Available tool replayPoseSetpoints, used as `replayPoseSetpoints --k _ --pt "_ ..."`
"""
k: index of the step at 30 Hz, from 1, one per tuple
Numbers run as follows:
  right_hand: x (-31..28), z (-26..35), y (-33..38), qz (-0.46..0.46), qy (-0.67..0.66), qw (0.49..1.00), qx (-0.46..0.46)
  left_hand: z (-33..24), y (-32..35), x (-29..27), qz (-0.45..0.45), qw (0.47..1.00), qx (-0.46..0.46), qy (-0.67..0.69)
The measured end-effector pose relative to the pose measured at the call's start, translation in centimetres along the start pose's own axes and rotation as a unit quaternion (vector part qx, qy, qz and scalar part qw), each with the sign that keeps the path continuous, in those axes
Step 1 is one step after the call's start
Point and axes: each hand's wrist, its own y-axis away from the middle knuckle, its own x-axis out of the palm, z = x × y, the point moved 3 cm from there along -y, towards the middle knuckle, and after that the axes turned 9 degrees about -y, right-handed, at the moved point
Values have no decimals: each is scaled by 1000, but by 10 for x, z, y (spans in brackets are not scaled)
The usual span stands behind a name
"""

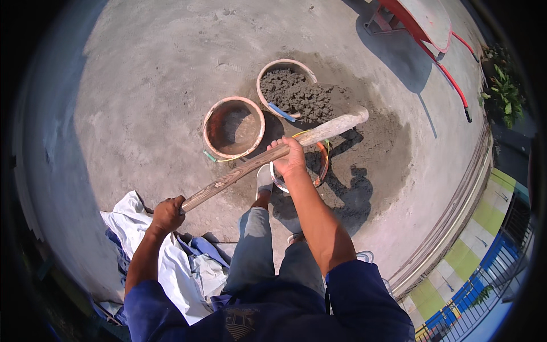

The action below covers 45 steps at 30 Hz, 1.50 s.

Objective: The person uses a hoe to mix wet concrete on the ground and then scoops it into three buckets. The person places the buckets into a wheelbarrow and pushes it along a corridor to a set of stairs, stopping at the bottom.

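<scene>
A long wooden-handled tool [239, 171] slants across in front of me, its far right end pale and caked with cement; the blade's shape is not clear. My left hand [168, 214] is closed round its near end. Farther up the shaft, my right hand [290, 158] grips it from below, palm up. Under that hand stands a bucket [326, 165] with an orange inside, partly hidden by the hand and tool. Beyond it, a second bucket [263, 77] brims with grey wet mortar [296, 94]. To its left, a third bucket [233, 128] shows a stained, bare inside.
Mortar spills onto the wet concrete floor [393, 137] around the buckets. A red wheelbarrow [421, 25] stands at the far right. White sacking [171, 268] lies crumpled by my left leg. Along the right run a ledge [456, 219], railings [501, 273] and plants [504, 94].
</scene>
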Motion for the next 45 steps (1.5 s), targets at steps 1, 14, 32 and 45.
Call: replayPoseSetpoints --k 1,14,32,45 --pt "7 10 5 2 6 1000 -18 -5 -10 14 -19 1000 -7 -4" --pt "-60 356 178 -37 232 915 -327 -406 -34 138 155 908 179 345" --pt "-503 353 74 -197 96 967 -131 -519 108 438 295 944 -70 129" --pt "-530 299 41 -227 92 967 -69 -470 118 454 414 907 13 73"
